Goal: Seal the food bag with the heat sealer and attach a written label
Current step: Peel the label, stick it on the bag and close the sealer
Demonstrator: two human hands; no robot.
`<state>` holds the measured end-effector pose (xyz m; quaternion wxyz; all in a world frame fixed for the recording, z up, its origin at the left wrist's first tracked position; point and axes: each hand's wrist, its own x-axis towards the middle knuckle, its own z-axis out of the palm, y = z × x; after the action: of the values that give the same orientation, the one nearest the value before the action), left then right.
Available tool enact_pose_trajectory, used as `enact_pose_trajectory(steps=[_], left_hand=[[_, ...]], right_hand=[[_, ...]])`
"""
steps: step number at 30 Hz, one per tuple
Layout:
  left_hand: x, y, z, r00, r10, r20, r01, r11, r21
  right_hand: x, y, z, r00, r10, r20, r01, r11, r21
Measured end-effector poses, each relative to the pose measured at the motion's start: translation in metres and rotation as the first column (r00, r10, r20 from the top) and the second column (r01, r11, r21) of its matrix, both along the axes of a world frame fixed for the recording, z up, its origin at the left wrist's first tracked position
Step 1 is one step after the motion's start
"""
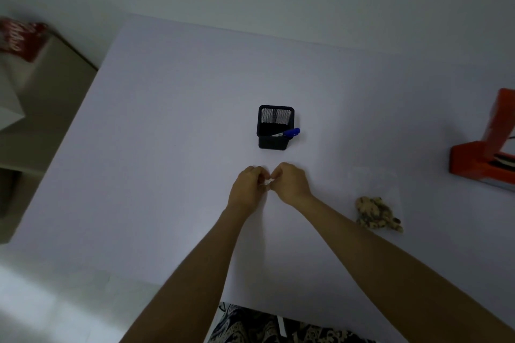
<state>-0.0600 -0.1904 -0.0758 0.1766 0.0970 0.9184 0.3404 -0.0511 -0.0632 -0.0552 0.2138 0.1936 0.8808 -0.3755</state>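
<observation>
Small white paper label (267,183), pinched between my left hand (249,189) and right hand (291,184); clear plastic food bag of brown speckled pieces (377,210) lies right of the label, nearer my right hand.

We see a white counter (172,108) with a black mesh pen holder (274,127) standing near its middle. Off its left edge stands a beige cabinet (47,108), and on top of that lies a red packet (21,37) with white lettering, too blurred to read.
</observation>
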Motion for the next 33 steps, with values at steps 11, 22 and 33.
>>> enact_pose_trajectory(steps=[11,22,33], left_hand=[[-0.002,-0.002,0.004,0.997,-0.07,0.014,0.071,0.993,-0.091],[-0.039,-0.041,0.193,0.966,-0.156,0.205,0.079,0.937,0.34],[-0.049,-0.028,0.344,0.673,0.158,-0.722,0.089,0.953,0.291]], right_hand=[[-0.004,0.007,0.01,0.977,0.197,0.082,-0.196,0.98,-0.023],[-0.02,0.027,0.182,0.989,0.122,-0.086,-0.149,0.844,-0.515],[-0.026,0.004,0.334,0.872,-0.454,-0.182,0.116,0.554,-0.824]])
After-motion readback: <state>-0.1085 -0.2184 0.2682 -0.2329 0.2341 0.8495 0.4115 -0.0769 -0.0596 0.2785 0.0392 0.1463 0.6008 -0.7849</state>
